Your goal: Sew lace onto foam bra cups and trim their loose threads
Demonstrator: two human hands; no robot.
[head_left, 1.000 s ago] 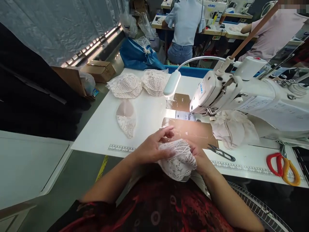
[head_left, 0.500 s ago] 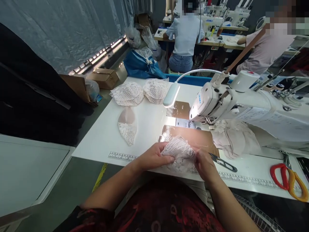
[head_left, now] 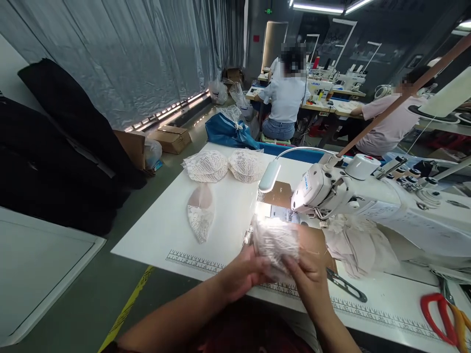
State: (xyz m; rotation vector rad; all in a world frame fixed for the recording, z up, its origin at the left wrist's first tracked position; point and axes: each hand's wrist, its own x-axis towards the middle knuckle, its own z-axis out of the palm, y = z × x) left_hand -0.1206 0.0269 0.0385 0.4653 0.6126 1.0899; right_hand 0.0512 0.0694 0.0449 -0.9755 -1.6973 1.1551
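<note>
Between my two hands is a white lace bra cup, smeared by motion, held above the table's front edge before the sewing machine. My left hand grips its lower left side, fingers partly behind it. My right hand pinches its lower right side, thumb on the front. To the left, a single cup piece, half beige and half lace, lies flat. Behind it sit two stacks of lace cups, a left stack and a right stack. Thread snips lie right of my right hand.
Pale fabric pieces are heaped right of the needle area. Red and orange-handled scissors lie at the right front. A lamp hangs over the table. A blue bag lies beyond the far edge. Two people sit at other machines.
The camera view has tilted up, so more of the room shows. My hands have lifted and turned the lace cup, which now stands more upright, facing me. Both hands keep hold of it.
</note>
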